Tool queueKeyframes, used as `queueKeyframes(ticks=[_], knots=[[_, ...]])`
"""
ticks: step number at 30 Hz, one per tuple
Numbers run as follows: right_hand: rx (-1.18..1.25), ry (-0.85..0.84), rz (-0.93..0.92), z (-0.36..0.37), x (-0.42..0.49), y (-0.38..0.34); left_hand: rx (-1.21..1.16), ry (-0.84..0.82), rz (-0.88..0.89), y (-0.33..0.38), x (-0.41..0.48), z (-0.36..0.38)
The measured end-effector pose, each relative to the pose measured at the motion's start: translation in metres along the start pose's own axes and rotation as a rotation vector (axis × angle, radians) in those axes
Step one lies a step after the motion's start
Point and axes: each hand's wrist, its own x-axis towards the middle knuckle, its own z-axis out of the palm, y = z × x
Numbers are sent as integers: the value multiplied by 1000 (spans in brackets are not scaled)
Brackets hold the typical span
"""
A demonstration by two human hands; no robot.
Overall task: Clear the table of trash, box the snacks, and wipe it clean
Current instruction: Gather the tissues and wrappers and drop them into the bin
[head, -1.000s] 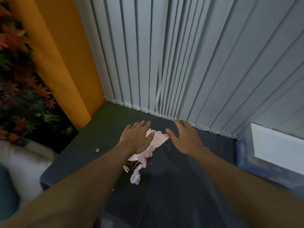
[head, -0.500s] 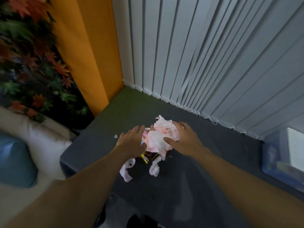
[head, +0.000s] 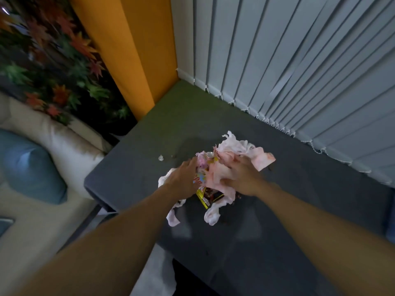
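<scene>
A heap of crumpled pink and white tissue (head: 239,150) lies in the middle of the dark grey table (head: 132,178), with colourful snack wrappers (head: 208,196) poking out underneath. My left hand (head: 181,180) presses against the heap's left side. My right hand (head: 239,176) lies on top of it, fingers closed into the paper. Loose tissue ends hang toward me below both hands. A small white scrap (head: 160,158) sits alone on the table, left of the heap.
Grey vertical blinds (head: 299,71) run along the table's far edge. An orange panel (head: 128,50) stands at the far left corner. A cream sofa (head: 42,210) with a blue cushion (head: 30,167) is left of the table. Dark crumbs (head: 270,167) lie around the heap.
Both hands have closed in on the tissue and wrappers, bunching them into one heap. The view has shifted, so the table corner and sofa show more at left.
</scene>
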Motion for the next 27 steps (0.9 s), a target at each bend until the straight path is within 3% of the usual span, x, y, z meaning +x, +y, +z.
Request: queueKeyframes(ticks=[4, 9, 15, 22, 27], knots=[[277, 202, 140, -3, -2, 18, -67, 1, -43, -2, 11, 3], [220, 393, 254, -15, 2, 34, -39, 7, -107, -2, 20, 2], [28, 98, 334, -8, 7, 35, -12, -55, -96, 5, 24, -5], [181, 366, 186, -8, 0, 26, -92, 59, -194, 1, 16, -14], [267, 349, 35, -9, 4, 23, -138, 124, -207, -2, 7, -19]])
